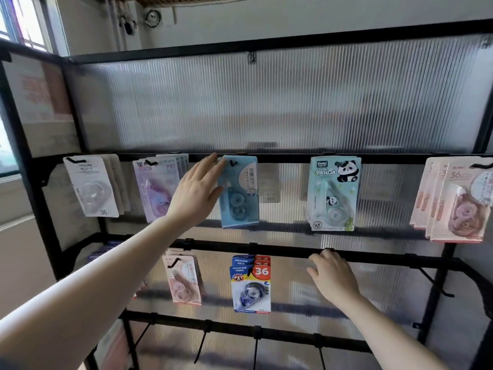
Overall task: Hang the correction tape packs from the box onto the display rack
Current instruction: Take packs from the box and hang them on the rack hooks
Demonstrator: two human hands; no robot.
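Note:
A blue correction tape pack hangs from a hook on the upper bar of the black display rack. My left hand reaches up beside it, fingers straight, fingertips and thumb touching its left edge. My right hand rests with relaxed fingers on the middle bar and holds nothing. The box is not in view.
On the upper bar hang white packs, purple packs, panda packs and pink packs. The middle bar carries pink packs and blue "36" packs. Bare hooks stick out at right and along the bottom bar.

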